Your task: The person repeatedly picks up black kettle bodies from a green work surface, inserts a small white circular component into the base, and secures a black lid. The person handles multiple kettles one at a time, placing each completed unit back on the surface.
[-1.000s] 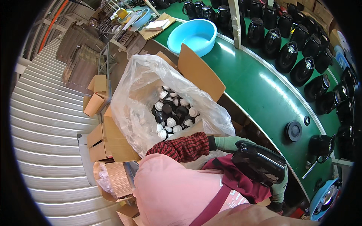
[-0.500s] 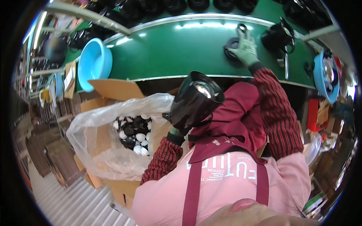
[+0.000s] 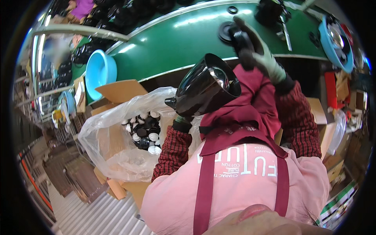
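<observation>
A glossy black kettle body (image 3: 203, 88) is tilted over my lap, its wide opening toward the right and a small dark knob-like end at its left. Beneath it my gloved left hand (image 3: 184, 119) supports it; the kettle hides most of the fingers. In my gloved right hand (image 3: 266, 56) is a round black lid-like part (image 3: 241, 42), pinched between fingers and thumb and somewhat blurred. Just behind that part, a flat black disc (image 3: 225, 33) lies on the green bench (image 3: 168, 51). A small black ring (image 3: 232, 10) rests farther back.
At my left stands a cardboard box (image 3: 121, 91) lined with a clear plastic bag (image 3: 105, 152), holding black and white round caps (image 3: 149, 135). Blue basins (image 3: 103, 70) sit at both bench ends. Another black kettle (image 3: 270, 13) stands far right, near a metal strip (image 3: 286, 35).
My right hand has left the bench top and come nearer to me with the round black part lifted. The kettle body has turned slightly in my left hand, and the view has shifted.
</observation>
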The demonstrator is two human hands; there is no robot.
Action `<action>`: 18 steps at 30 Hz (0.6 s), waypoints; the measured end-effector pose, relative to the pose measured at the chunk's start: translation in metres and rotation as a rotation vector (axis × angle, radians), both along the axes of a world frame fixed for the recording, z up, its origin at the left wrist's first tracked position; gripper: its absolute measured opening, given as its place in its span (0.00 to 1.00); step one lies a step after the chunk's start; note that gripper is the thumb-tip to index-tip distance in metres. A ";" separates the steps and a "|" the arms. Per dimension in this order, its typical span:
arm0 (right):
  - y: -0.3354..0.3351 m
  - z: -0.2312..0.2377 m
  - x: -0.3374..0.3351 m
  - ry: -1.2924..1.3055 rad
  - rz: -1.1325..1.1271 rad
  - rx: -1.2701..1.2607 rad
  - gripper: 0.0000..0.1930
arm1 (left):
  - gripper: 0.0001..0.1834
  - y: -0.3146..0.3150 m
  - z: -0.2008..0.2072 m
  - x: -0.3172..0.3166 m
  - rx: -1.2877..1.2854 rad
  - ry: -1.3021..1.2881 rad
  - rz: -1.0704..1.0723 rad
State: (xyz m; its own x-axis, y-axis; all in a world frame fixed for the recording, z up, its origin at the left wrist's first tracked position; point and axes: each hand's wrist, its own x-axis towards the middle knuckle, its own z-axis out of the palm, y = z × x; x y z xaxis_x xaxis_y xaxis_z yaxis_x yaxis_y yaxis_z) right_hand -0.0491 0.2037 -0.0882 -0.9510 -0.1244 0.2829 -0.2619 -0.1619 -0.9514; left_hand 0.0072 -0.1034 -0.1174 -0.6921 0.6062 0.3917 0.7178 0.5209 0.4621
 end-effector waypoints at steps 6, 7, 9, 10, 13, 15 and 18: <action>-0.006 0.036 0.109 0.149 -0.049 0.361 0.54 | 0.31 0.022 -0.016 0.013 0.184 -0.552 -0.193; -0.002 0.039 0.118 0.143 -0.089 0.370 0.54 | 0.31 0.036 0.005 0.012 0.174 -0.580 -0.229; 0.001 0.044 0.133 0.138 -0.148 0.383 0.53 | 0.31 0.051 0.026 0.011 0.137 -0.576 -0.279; 0.001 0.046 0.139 0.136 -0.163 0.385 0.53 | 0.31 0.053 0.029 0.012 0.110 -0.545 -0.298; 0.002 0.047 0.149 0.154 -0.192 0.389 0.52 | 0.32 0.047 0.017 0.008 0.035 -0.354 -0.341; 0.002 0.043 0.151 0.194 -0.211 0.394 0.51 | 0.33 0.041 0.022 0.004 0.057 -0.321 -0.364; -0.002 0.049 0.151 0.216 -0.234 0.419 0.50 | 0.33 0.035 0.020 0.000 0.035 -0.379 -0.394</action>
State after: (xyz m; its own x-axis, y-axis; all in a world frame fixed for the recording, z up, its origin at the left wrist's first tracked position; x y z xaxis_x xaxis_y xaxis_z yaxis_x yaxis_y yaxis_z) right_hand 0.1023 0.2019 -0.0392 -0.8924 -0.0602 0.4473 -0.4429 0.3074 -0.8422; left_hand 0.0075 -0.0688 -0.0978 -0.5119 0.8393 0.1832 0.6352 0.2262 0.7385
